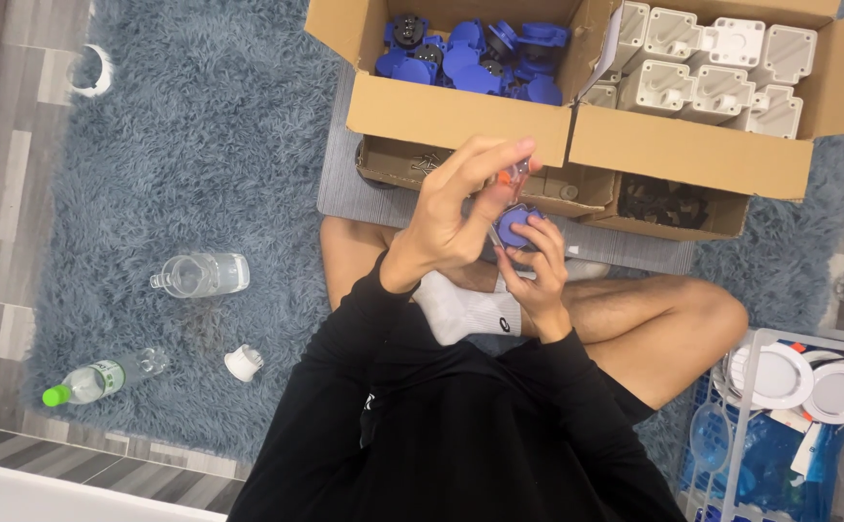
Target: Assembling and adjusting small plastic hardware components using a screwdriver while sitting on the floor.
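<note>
Centre of frame: right hand (538, 275) pinches a blue plastic part (512, 225) from below; left hand (456, 217) closes on a small orange-tipped tool (514, 174) just above it. Upper frame: left cardboard box (456, 114) holds blue parts, right cardboard box (692, 150) white housings (712, 63).

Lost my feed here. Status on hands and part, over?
Left hand pinching small clear piece from above. Right hand gripping blue round part over lap. Open cardboard boxes just ahead, nothing between.
</note>
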